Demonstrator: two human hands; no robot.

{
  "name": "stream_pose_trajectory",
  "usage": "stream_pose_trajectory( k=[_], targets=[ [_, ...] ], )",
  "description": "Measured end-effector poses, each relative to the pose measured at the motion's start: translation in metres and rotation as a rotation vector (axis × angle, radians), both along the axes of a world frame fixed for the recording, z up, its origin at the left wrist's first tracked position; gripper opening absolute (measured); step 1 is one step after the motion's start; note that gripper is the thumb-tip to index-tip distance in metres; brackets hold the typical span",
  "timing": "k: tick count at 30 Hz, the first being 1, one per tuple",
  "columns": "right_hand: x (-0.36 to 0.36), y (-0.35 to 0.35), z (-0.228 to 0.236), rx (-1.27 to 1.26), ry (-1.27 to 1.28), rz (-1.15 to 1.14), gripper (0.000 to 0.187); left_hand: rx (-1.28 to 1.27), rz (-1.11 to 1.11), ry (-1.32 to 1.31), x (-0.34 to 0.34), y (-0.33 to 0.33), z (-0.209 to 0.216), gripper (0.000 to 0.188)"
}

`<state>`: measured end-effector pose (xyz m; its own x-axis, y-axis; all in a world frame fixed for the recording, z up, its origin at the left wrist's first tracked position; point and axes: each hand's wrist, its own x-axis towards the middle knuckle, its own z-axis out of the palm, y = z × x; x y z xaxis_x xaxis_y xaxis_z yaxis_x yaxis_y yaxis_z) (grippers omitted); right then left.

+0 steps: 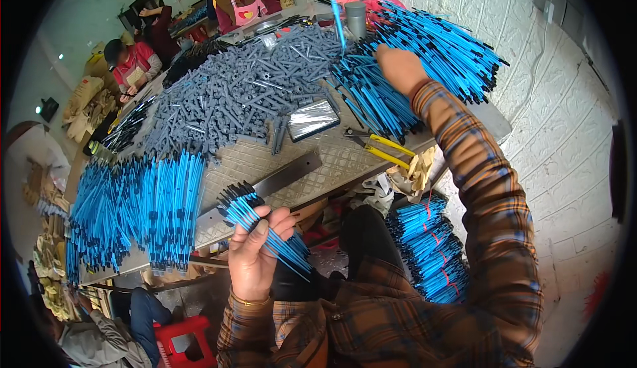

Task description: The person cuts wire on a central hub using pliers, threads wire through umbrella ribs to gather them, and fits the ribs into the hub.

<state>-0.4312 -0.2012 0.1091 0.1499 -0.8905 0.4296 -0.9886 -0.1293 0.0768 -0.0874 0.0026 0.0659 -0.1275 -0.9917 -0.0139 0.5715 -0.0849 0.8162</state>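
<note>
My left hand (255,255) is wrapped round a small bunch of thin blue rods (289,253) with black ends, held slantwise over the table's front edge. At the back right, my right hand (400,69) reaches to a large heap of similar blue rods (438,46). Its fingers are curled closed at the heap's left part, and whatever is between them is hidden. Left of the heap spreads a pile of short grey plastic pieces (232,79). A shallow dark box of shiny silver pins (313,121) lies in front of that pile.
Yellow-handled pliers (390,152) and a flat metal bar (288,174) lie along the table's front. More blue rods (169,202) are stacked at the left edge. Tied bundles (430,248) stand below, right. A grey cup (356,19) stands behind; co-workers (242,3) sit beyond.
</note>
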Motion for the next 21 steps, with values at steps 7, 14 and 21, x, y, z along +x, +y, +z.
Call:
stream_pose_trajectory(
  k=[7,14,21],
  targets=[
    [-0.023,0.02,-0.033,0.205,-0.143,-0.037,0.021,-0.005,-0.015,0.016,0.005,-0.005,-0.004,0.03],
    [-0.047,0.097,-0.033,0.118,-0.779,0.027,0.016,-0.001,-0.012,0.057,0.0,-0.014,-0.009,0.034],
    [-0.05,0.141,-0.02,0.08,-0.943,0.204,0.015,-0.012,0.033,0.081,0.0,-0.023,-0.009,0.036]
  ],
)
